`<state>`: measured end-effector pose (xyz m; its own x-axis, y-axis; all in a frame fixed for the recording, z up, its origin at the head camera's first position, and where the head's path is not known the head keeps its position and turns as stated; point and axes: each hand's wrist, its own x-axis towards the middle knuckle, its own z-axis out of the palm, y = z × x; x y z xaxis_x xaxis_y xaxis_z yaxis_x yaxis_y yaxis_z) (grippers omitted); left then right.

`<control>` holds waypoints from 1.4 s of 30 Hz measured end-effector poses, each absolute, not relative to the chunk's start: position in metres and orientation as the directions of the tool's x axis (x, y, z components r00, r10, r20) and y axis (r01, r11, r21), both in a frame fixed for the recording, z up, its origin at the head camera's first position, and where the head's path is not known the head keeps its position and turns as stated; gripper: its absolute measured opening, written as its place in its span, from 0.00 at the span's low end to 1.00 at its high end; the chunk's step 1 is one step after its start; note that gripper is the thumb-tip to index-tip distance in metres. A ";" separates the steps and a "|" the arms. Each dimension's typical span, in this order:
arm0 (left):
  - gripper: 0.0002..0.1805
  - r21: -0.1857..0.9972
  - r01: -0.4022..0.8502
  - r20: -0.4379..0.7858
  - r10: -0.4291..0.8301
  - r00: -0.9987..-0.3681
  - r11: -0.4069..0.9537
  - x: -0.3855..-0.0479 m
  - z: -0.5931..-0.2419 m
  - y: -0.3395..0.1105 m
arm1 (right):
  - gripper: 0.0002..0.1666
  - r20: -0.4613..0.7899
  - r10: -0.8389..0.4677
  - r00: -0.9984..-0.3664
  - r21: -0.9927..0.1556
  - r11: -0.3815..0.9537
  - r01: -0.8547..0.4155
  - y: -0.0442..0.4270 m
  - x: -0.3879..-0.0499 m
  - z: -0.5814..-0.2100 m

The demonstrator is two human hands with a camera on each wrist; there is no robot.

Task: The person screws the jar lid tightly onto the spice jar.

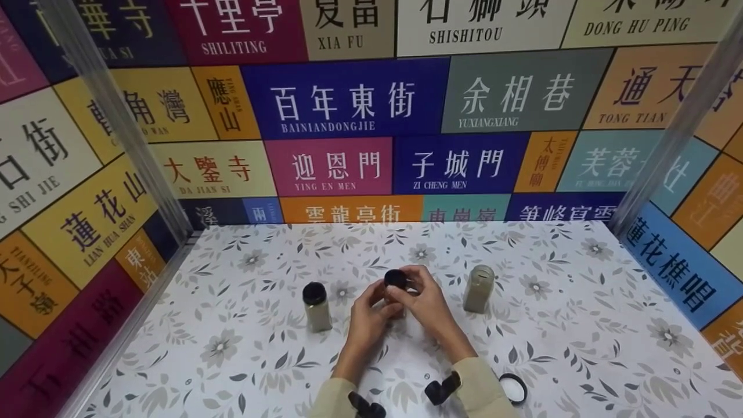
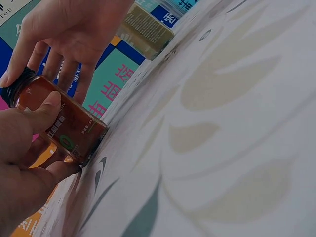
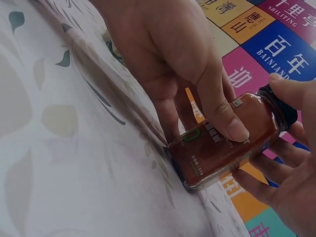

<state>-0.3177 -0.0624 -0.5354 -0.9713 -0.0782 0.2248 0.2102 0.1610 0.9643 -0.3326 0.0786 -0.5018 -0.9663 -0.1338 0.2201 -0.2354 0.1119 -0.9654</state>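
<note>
Left grip (image 1: 368, 313) holds a red jar (image 3: 222, 145), right grip (image 1: 428, 303) its lid (image 1: 395, 278), a capped jar (image 1: 318, 316) and lidless jar (image 1: 478, 295) flanking.

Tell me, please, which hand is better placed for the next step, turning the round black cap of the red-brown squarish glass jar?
Probably the right hand: it holds the cap between thumb and fingers, while the left hand grips the jar and could steady it.

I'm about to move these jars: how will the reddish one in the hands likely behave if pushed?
The reddish jar looks glossy and see-through like glass, so it's probably stiff and breakable. Its flat sides suggest sliding rather than rolling. Being taller than wide, it might tip if pushed near its black cap.
</note>
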 end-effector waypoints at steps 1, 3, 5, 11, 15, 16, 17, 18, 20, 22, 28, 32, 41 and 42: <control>0.30 0.965 0.214 0.228 -0.079 -0.971 0.151 -0.318 -0.535 -0.062 | 0.28 0.215 -0.138 -0.967 -0.967 0.112 -0.231 0.079 -0.332 -0.501; 0.31 0.966 0.221 0.232 -0.081 -0.969 0.132 -0.317 -0.535 -0.062 | 0.28 0.213 -0.149 -0.966 -0.966 0.117 -0.231 0.080 -0.332 -0.500; 0.31 0.967 0.229 0.238 -0.080 -0.968 0.116 -0.316 -0.534 -0.061 | 0.27 0.214 -0.163 -0.963 -0.964 0.125 -0.235 0.081 -0.332 -0.500; 0.32 0.972 0.220 0.226 -0.074 -0.971 0.083 -0.315 -0.534 -0.061 | 0.25 0.254 -0.199 -0.947 -0.949 0.138 -0.283 0.083 -0.334 -0.501; 0.31 0.964 0.238 0.248 -0.071 -0.966 0.122 -0.316 -0.535 -0.062 | 0.24 0.266 -0.204 -0.942 -0.950 0.108 -0.292 0.083 -0.334 -0.502; 0.30 0.959 0.247 0.258 -0.071 -0.964 0.136 -0.316 -0.536 -0.062 | 0.24 0.266 -0.204 -0.942 -0.952 0.095 -0.290 0.083 -0.334 -0.502; 0.30 0.956 0.254 0.266 -0.071 -0.961 0.145 -0.317 -0.536 -0.062 | 0.24 0.263 -0.201 -0.944 -0.955 0.084 -0.284 0.083 -0.334 -0.502; 0.30 0.951 0.263 0.277 -0.072 -0.958 0.160 -0.317 -0.536 -0.062 | 0.24 0.264 -0.199 -0.944 -0.957 0.071 -0.282 0.083 -0.334 -0.502; 0.29 0.952 0.263 0.277 -0.073 -0.958 0.158 -0.318 -0.537 -0.062 | 0.24 0.264 -0.191 -0.945 -0.958 0.057 -0.280 0.082 -0.333 -0.501; 0.29 0.956 0.253 0.267 -0.075 -0.961 0.150 -0.318 -0.537 -0.062 | 0.24 0.260 -0.181 -0.949 -0.961 0.053 -0.273 0.081 -0.334 -0.502; 0.30 0.967 0.234 0.242 -0.077 -0.967 0.105 -0.316 -0.535 -0.063 | 0.23 0.252 -0.171 -0.952 -0.961 0.073 -0.268 0.081 -0.334 -0.502; 0.30 0.968 0.239 0.245 -0.073 -0.967 0.077 -0.316 -0.535 -0.062 | 0.25 0.254 -0.191 -0.948 -0.958 0.085 -0.274 0.082 -0.333 -0.502; 0.31 0.970 0.219 0.227 -0.078 -0.971 0.106 -0.315 -0.535 -0.062 | 0.30 0.257 -0.250 -0.934 -0.935 0.182 -0.306 0.084 -0.333 -0.502; 0.31 0.969 0.217 0.227 -0.081 -0.970 0.122 -0.315 -0.535 -0.062 | 0.29 0.263 -0.251 -0.932 -0.932 0.185 -0.313 0.084 -0.333 -0.502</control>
